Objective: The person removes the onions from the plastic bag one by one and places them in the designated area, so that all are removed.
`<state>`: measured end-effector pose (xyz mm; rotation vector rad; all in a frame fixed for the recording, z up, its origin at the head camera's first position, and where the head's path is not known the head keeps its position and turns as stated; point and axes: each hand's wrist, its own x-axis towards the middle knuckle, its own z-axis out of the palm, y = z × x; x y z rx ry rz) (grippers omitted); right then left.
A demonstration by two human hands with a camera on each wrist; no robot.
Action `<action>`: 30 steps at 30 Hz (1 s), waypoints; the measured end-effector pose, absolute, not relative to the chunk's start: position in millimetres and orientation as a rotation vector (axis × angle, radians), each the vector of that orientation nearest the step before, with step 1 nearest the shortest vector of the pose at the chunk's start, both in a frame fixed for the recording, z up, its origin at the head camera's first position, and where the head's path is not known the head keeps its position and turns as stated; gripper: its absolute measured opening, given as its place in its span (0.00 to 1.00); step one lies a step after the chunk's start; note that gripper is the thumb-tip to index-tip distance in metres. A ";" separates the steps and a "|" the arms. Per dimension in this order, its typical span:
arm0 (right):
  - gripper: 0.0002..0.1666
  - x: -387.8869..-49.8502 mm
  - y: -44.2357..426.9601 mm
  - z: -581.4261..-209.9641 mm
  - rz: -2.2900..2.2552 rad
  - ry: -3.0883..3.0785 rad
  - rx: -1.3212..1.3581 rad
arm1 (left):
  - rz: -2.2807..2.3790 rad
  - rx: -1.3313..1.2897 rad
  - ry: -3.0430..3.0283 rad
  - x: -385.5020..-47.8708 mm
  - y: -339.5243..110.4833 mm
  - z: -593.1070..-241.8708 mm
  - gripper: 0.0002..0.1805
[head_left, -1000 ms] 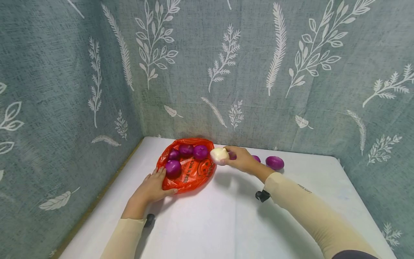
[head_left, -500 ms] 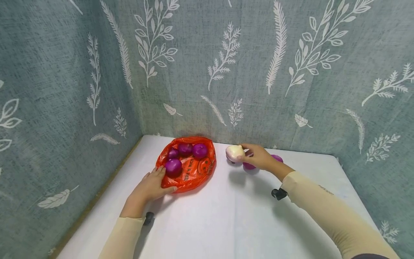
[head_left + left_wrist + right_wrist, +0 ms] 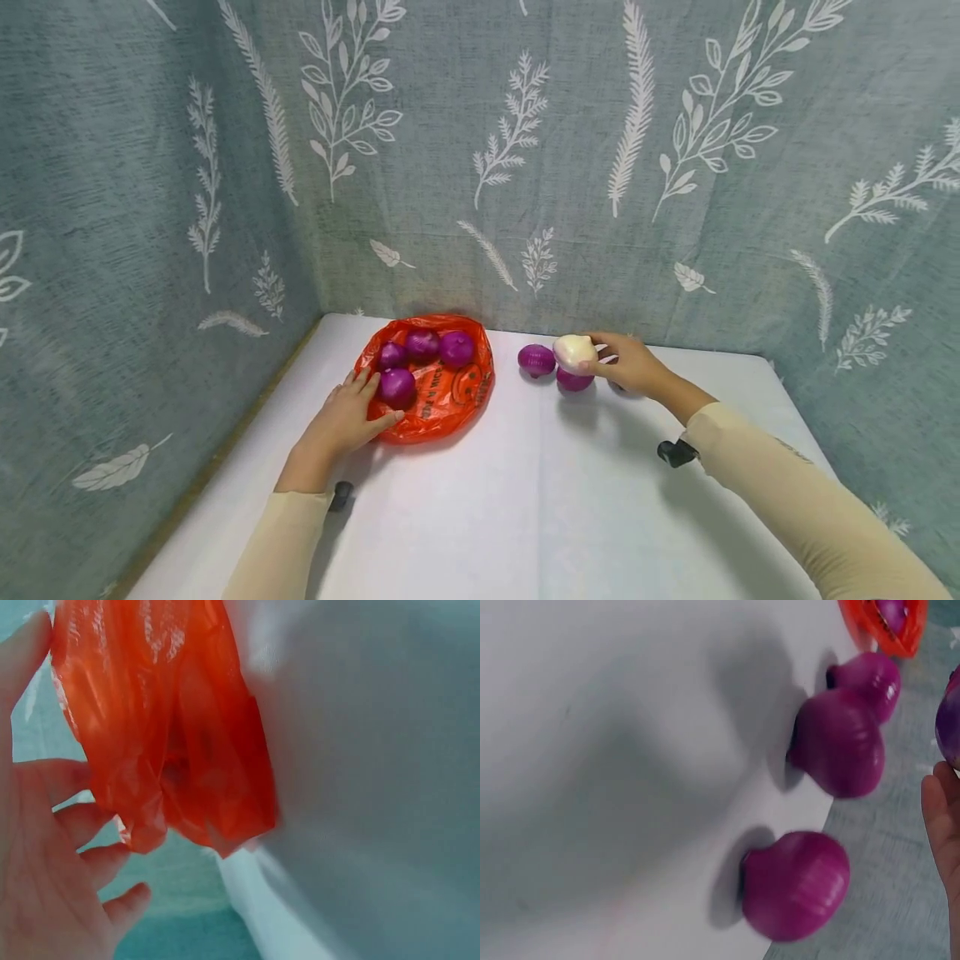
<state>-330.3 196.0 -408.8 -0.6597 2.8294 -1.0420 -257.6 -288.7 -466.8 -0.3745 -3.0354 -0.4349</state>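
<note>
The right hand pinches a pale-topped onion between its fingers and thumb, with the creamy white part facing up and a purple side showing below. This onion is up in the air over the white table, to the right of the red plastic bag. The left hand is spread loosely against the left and front edge of the bag; its fingers touch the red plastic but do not squeeze it. The bag's mouth is wide, and a smiley face and dark letters show inside. Four onions sit in it: a front onion near the left fingers, a small onion behind it, a back onion, and a right-hand onion. Three more lie on the table: a left purple onion, a middle purple onion just beside it, and a third purple onion apart from those two. I cannot tell if the first two touch.
</note>
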 end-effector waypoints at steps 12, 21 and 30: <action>0.48 -321.8 239.0 -404.9 -1.069 2.852 -0.511 | -0.455 -0.318 -3.056 -281.7 -292.7 -470.0 0.54; 0.51 -317.8 268.7 -405.0 -1.063 2.876 -0.383 | -0.509 -0.288 -3.076 -287.9 -297.0 -473.6 0.65; 0.54 -314.7 294.0 -415.3 -1.042 2.930 -0.301 | -0.597 -0.232 -3.128 -288.9 -295.5 -479.2 0.68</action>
